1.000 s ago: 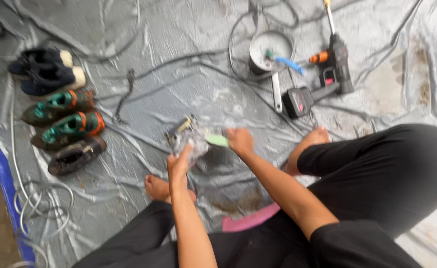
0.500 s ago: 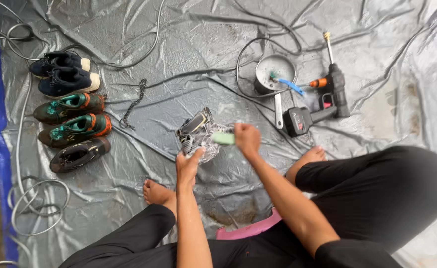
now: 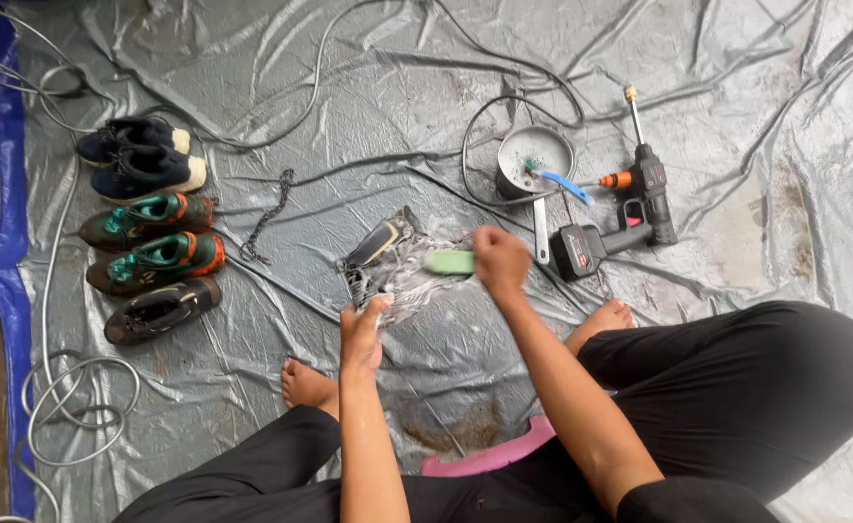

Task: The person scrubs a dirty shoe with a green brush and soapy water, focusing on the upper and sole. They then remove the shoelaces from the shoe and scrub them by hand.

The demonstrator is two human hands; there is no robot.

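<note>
A soapy grey and black shoe (image 3: pixel 387 261) lies sole-side up on the grey tarpaulin (image 3: pixel 368 107) in front of me. My left hand (image 3: pixel 362 334) grips its near end. My right hand (image 3: pixel 501 260) is closed around a light green brush (image 3: pixel 450 261) and presses it against the foamy side of the shoe. Both forearms reach out from my lap, and my bare feet (image 3: pixel 308 383) rest on the tarpaulin to either side.
Several shoes (image 3: pixel 150 254) lie in a row at the left, beside a coiled hose (image 3: pixel 68 397). A small chain (image 3: pixel 266 218) lies near them. A metal pot (image 3: pixel 535 155) with a blue brush and a black cordless spray gun (image 3: pixel 620 218) sit beyond my right hand. Pink stool (image 3: pixel 489 453) under me.
The view has shifted, so everything sits a little lower and to the right. My right hand with the green brush has moved slightly right along the shoe. My left hand keeps its grip.
</note>
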